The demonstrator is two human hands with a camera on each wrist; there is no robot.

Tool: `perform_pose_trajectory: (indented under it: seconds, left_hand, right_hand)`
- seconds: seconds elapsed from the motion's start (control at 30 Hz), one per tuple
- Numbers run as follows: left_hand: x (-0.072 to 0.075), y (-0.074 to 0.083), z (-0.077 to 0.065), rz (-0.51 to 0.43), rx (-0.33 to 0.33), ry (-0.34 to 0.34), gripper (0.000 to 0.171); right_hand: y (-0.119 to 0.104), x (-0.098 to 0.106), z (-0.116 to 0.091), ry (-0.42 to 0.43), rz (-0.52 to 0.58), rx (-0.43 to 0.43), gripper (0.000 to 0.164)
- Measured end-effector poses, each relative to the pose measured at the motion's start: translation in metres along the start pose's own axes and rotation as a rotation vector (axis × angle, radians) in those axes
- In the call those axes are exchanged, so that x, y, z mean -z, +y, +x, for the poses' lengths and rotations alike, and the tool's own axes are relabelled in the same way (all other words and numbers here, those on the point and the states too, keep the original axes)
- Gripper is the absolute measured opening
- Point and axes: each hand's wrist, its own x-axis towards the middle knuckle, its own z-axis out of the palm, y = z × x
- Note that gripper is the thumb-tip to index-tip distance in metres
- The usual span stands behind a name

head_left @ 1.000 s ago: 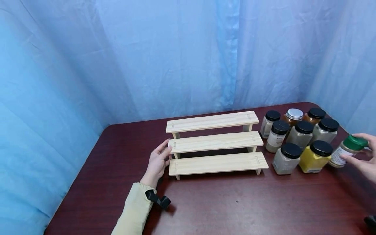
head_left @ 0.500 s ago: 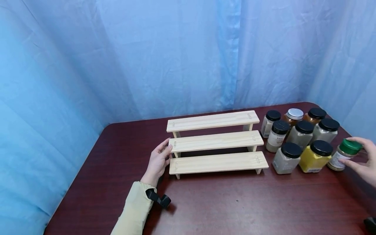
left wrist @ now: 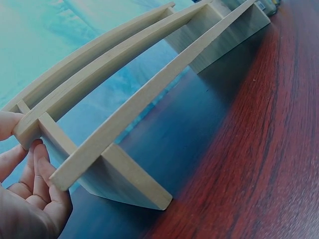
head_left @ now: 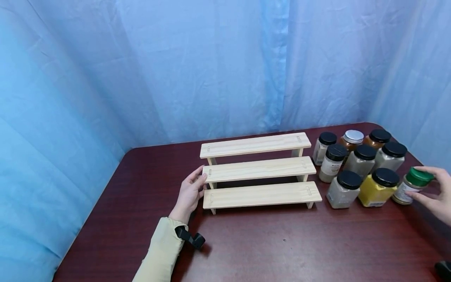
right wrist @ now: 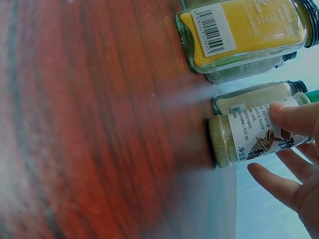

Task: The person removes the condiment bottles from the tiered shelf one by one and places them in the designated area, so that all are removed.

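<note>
A three-tier wooden display rack stands in the middle of the table. My left hand pinches the left end of its middle board, thumb on top and fingers beneath, as the left wrist view shows. At the far right, my right hand holds a green-lidded spice jar, thumb on the label side and fingers around the back. The jar stands upright beside a yellow spice jar. In the right wrist view its base meets the tabletop, and its label carries printed text and a picture of seeds.
Several more jars stand between rack and right edge: a grey-filled jar, a round black-lidded shaker, a silver-lidded jar and others behind. Blue curtains enclose the dark red table at the back and sides.
The green-lidded jar went from tilted to upright and shifted slightly left, my right hand moving with it. My left hand stays on the rack.
</note>
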Motion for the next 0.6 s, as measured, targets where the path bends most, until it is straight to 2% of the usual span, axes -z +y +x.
perform_pose_trajectory:
  seconds: [0.3, 0.43, 0.6]
  left_hand:
    - [0.000, 0.001, -0.001, 0.000, 0.004, -0.004, 0.048]
    - [0.000, 0.002, -0.001, 0.004, 0.004, -0.001, 0.048]
    - [0.000, 0.002, -0.001, -0.002, 0.003, 0.002, 0.047]
  right_hand:
    - [0.052, -0.005, -0.007, -0.018, -0.074, -0.028, 0.072]
    - [0.056, -0.004, -0.007, -0.018, -0.067, -0.018, 0.069]
    - [0.044, -0.004, -0.004, -0.006, -0.058, 0.008, 0.058]
